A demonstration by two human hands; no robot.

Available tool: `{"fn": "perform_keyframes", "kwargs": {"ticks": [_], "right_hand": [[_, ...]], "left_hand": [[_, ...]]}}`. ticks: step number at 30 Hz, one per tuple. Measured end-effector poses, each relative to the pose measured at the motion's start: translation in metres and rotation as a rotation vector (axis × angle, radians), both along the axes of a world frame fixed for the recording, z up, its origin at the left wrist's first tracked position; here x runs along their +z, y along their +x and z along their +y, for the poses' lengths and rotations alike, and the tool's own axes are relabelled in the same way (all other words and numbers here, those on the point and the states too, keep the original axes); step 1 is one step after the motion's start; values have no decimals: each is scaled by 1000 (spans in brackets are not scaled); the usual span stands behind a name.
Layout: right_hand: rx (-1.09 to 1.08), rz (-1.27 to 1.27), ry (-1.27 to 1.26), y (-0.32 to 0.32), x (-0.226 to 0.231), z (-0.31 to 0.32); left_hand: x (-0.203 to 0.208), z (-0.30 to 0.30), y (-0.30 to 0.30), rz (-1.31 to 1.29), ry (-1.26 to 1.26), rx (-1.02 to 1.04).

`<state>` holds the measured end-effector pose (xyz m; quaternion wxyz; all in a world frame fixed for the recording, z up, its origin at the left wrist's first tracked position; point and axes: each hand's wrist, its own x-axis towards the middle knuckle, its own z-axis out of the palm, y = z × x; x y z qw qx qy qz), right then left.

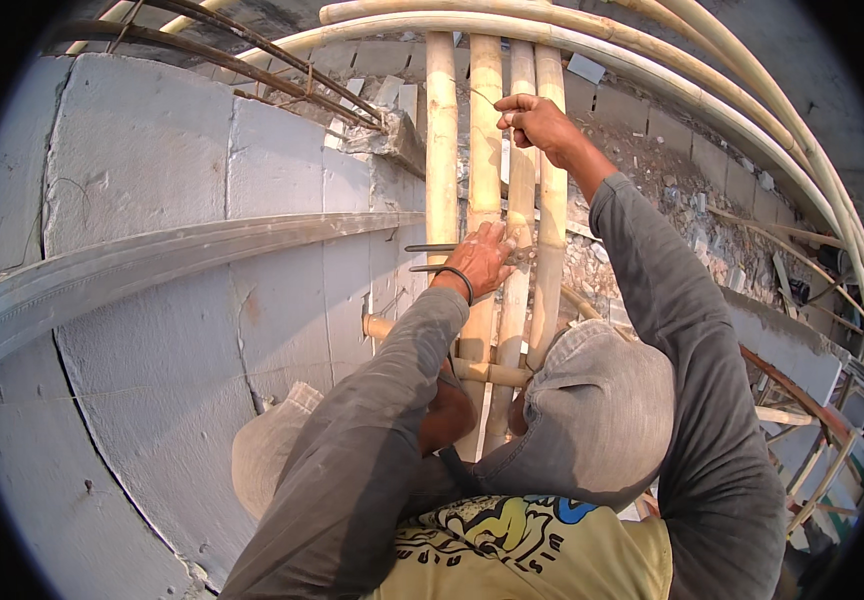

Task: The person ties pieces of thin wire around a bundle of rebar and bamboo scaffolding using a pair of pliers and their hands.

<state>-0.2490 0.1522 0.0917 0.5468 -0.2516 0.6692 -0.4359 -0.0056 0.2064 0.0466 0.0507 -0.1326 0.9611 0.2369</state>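
Note:
My left hand [480, 262] lies over the bamboo poles [440, 140] between my knees, its fingers bent over a pair of pincers. Two dark handles of the pincers [431, 248] stick out to the left of the palm. Its other end is partly hidden by the fingers and hard to make out. Farther out and to the right, above the poles, my right hand [540, 125] is raised with thumb and fingers pinched together. From this pinch a thin dark wire [483, 97] extends to the left. A dark band circles my left wrist.
A grey block wall [152, 150] rises on the left, with a long metal channel [202, 240] across it. Rusty rebar [282, 62] juts out at the upper left. Curved bamboo [632, 50] crosses the far side. Rubble [652, 200] lies below, right of the poles. A bamboo crosspiece [492, 373] runs near my feet.

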Motion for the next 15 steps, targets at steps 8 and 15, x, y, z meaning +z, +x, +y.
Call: {"fn": "perform_keyframes", "kwargs": {"ticks": [8, 15], "right_hand": [[94, 0, 36, 15, 5, -6], [368, 194, 103, 0, 16, -4]], "left_hand": [[-5, 9, 2, -59, -100, -124], [24, -20, -27, 359, -130, 524]]}}
